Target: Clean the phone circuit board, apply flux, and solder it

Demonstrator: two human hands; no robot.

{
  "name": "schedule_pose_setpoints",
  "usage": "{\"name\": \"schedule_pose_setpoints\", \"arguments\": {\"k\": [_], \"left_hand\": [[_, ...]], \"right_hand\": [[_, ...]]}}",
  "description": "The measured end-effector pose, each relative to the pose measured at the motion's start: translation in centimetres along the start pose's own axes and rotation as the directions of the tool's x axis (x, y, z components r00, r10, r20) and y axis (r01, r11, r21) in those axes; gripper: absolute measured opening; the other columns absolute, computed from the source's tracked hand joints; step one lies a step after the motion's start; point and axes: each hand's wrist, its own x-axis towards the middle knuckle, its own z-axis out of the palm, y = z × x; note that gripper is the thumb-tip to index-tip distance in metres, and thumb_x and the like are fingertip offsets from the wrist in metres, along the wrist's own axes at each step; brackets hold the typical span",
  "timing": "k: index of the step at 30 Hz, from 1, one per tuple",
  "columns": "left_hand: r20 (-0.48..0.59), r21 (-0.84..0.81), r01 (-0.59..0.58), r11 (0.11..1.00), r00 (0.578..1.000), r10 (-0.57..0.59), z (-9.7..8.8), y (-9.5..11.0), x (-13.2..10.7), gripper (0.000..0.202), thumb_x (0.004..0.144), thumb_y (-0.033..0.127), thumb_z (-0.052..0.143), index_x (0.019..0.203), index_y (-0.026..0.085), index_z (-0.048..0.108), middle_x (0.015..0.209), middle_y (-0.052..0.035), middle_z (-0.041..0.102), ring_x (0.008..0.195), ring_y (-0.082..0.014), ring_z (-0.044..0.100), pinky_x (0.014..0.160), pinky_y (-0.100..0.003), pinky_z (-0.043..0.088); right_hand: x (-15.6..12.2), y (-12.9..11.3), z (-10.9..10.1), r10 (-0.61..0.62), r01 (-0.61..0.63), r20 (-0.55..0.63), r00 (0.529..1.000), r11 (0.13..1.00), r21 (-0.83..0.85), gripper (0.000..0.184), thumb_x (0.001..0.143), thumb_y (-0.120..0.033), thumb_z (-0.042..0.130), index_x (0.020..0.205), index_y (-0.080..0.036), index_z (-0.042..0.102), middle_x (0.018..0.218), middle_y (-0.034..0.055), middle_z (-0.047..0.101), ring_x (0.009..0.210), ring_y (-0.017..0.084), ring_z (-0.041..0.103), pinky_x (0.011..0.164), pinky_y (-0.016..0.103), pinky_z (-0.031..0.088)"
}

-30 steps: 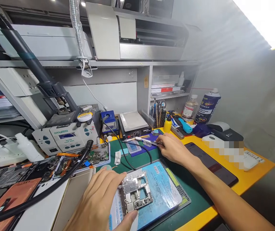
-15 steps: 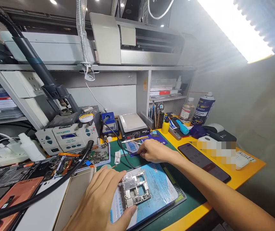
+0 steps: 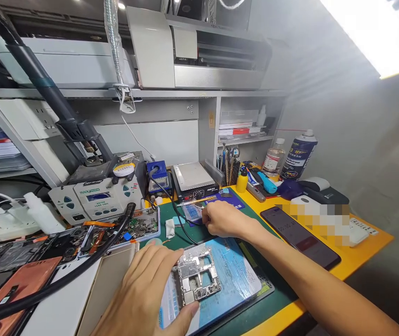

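On the pad [image 3: 236,275], the board [image 3: 199,271] is gripped by the left hand [image 3: 147,284]; any grip by the curled right hand [image 3: 223,218] is hidden.

"QUICK LEAD FREE" — on white station [image 3: 96,199]

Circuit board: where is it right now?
Low centre in the head view, the circuit board lies on the blue pad, just right of the left hand.

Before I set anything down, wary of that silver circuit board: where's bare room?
Yellow tabletop right of the flat black phone; a green mat strip between the dark mesh pad and tabletop's front edge. Crowded left, around the thick black hose.
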Motion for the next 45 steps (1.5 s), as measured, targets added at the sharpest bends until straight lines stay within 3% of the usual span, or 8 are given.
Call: {"name": "schedule_pose_setpoints", "arguments": {"k": [11,18,28,35,40,45], "left_hand": [[0.013,-0.008,0.009,1.000,1.000,-0.009,0.1,-0.1,-0.2,0.070,0.081,0.054,0.077,0.143,0.032,0.055,0.134,-0.0088,0.071,0.124,-0.0386,0.068,0.110,-0.053,0.055],[0.012,-0.011,0.011,1.000,1.000,-0.011,-0.1,0.0,-0.3,0.068,0.081,0.053,0.077,0.142,0.031,0.057,0.133,-0.0087,0.072,0.124,-0.0388,0.068,0.109,-0.052,0.056],[0.002,-0.024,0.018,1.000,1.000,-0.018,0.1,0.0,-0.3,0.068,0.081,0.053,0.077,0.143,0.033,0.057,0.134,-0.0068,0.072,0.126,-0.0376,0.067,0.109,-0.050,0.056],[-0.006,0.039,-0.028,0.999,1.000,0.028,-0.2,0.3,0.1,0.067,0.081,0.052,0.076,0.141,0.030,0.056,0.131,-0.0078,0.073,0.123,-0.0365,0.068,0.108,-0.050,0.056],[0.010,0.089,-0.096,0.991,0.995,0.096,-0.9,0.6,1.2,0.062,0.083,0.052,0.073,0.135,0.025,0.054,0.123,-0.0109,0.074,0.113,-0.0355,0.071,0.099,-0.051,0.057],[-0.045,0.040,-0.134,0.990,0.990,0.136,-1.5,1.1,2.2,0.057,0.076,0.043,0.077,0.125,0.023,0.054,0.110,-0.0088,0.075,0.100,-0.0323,0.073,0.088,-0.048,0.059]], "right_hand": [[-0.5,-0.3,0.3,-0.021,0.023,-0.071,0.997,0.999,0.026,0.018,0.101,-0.030,0.065,0.104,-0.016,0.075,0.102,0.0076,0.077,0.098,0.024,0.072,0.087,0.041,0.056],[0.0,-0.5,0.6,-0.068,0.073,-0.082,0.994,0.996,0.057,0.024,0.102,-0.037,0.064,0.102,-0.016,0.074,0.100,0.0062,0.077,0.095,0.022,0.073,0.087,0.040,0.057],[-0.1,0.1,0.5,-0.017,0.028,-0.158,0.987,0.997,0.069,0.022,0.102,-0.035,0.065,0.102,-0.015,0.074,0.097,0.0053,0.076,0.092,0.021,0.072,0.086,0.040,0.057],[0.9,3.1,0.0,0.128,-0.124,-0.265,0.956,0.992,0.033,0.026,0.104,-0.037,0.063,0.119,-0.016,0.070,0.117,0.0087,0.073,0.105,0.024,0.070,0.094,0.046,0.057],[2.4,4.2,-0.1,0.189,-0.198,-0.215,0.958,0.980,-0.024,0.030,0.102,-0.035,0.067,0.125,-0.016,0.068,0.126,0.0105,0.069,0.108,0.025,0.070,0.093,0.047,0.059],[3.9,4.3,-0.8,0.123,-0.133,-0.154,0.980,0.990,-0.053,0.030,0.102,-0.035,0.067,0.126,-0.017,0.067,0.127,0.0103,0.069,0.108,0.025,0.070,0.093,0.046,0.059]]}}
